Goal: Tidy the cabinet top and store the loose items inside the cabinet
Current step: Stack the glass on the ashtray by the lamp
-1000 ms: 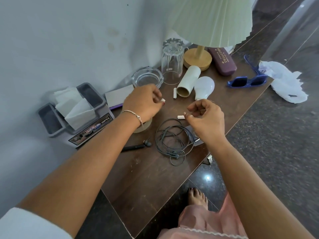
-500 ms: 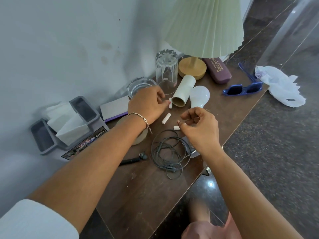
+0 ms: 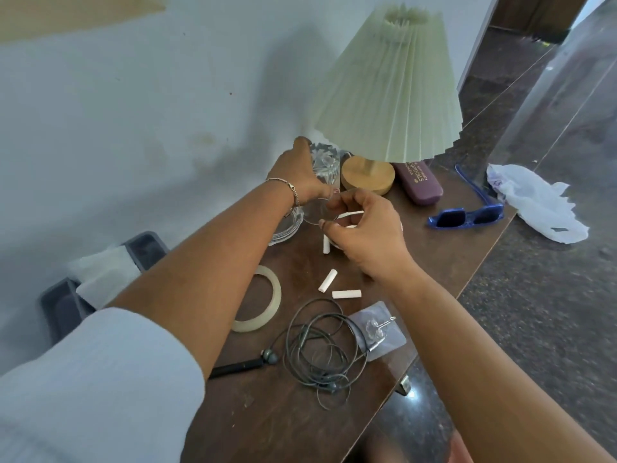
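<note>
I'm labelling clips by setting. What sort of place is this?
Likely a home room, perhaps a bedroom or hallway: a pleated-shade table lamp, a spectacle case and sunglasses sit on a wooden cabinet top against a painted wall, above polished stone flooring.

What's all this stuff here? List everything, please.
pleated-shade lamp with wooden base: one, pale green, back of brown wooden cabinet top
cut-glass tumbler: one, clear, beside lamp base
glass ashtray: one, clear, beside tumbler, partly hidden
short chalk-like sticks: three, white, mid-top
tape ring: one, cream, left of sticks
coiled earphone cable: one, grey, front
plastic packet: one, clear, touching cable
slim pen: one, black, front left
hard case: one, maroon, right of lamp base
plastic sunglasses: one, blue, right edge
plastic bag: one, white, floor
plastic tray holding white tissues: one, grey, by wall
left hand: one, grips tumbler
right hand: one, fingers curled at tumbler's mouth; contents unclear
</note>
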Available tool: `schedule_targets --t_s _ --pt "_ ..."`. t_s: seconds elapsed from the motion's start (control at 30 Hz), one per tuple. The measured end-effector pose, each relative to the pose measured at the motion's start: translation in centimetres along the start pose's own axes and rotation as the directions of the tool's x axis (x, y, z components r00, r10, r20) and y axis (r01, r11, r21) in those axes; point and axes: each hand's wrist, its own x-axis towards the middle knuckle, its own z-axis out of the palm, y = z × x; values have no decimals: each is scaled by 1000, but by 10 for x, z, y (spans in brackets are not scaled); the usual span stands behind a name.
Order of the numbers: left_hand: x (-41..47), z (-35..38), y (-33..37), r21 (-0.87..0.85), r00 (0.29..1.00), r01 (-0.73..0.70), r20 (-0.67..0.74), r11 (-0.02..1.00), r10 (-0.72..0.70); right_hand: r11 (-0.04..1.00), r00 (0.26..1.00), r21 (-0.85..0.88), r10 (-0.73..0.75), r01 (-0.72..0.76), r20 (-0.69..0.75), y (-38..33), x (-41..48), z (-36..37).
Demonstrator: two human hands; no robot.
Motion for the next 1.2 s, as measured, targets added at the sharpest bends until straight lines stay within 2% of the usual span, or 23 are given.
schedule_targets --t_s 0.1,0.2,0.4,0.57,0.7,0.8,0.93,1.0,1.1,1.2 --pt "0 -4 -2 9 999 -19 -34 1000 19 999 999 28 31 -32 4 0 2 3" --pt "-4 -4 -4 10 998 -39 -51 999 39 981 993 154 108 -116 55 -3 3 6" --pt "-18 -2 -11 -75 987 -63 -151 995 51 863 955 417 217 -285 203 -14 1 10" --pt "-31 -9 -16 -219 957 -40 -288 975 -25 745 922 544 292 -386 254 -15 1 12" --pt "-47 -15 -25 -416 918 -24 -370 909 -145 685 898 581 328 -440 293 -17 2 16" --pt "-55 -21 -37 -587 912 -7 -336 809 -236 551 863 667 375 -502 339 -20 7 21" --pt "-64 -25 -51 -771 915 15 -246 636 -320 481 817 662 384 -575 430 -19 12 34" --pt "-68 -28 -56 -821 929 20 -196 571 -314 454 818 682 369 -573 442 -22 14 39" --pt "-72 -33 -64 -830 944 42 -149 556 -294 443 847 728 366 -523 385 -30 22 43" --pt "-75 -36 -70 -780 956 48 -144 624 -254 489 871 730 370 -478 323 -36 32 47"
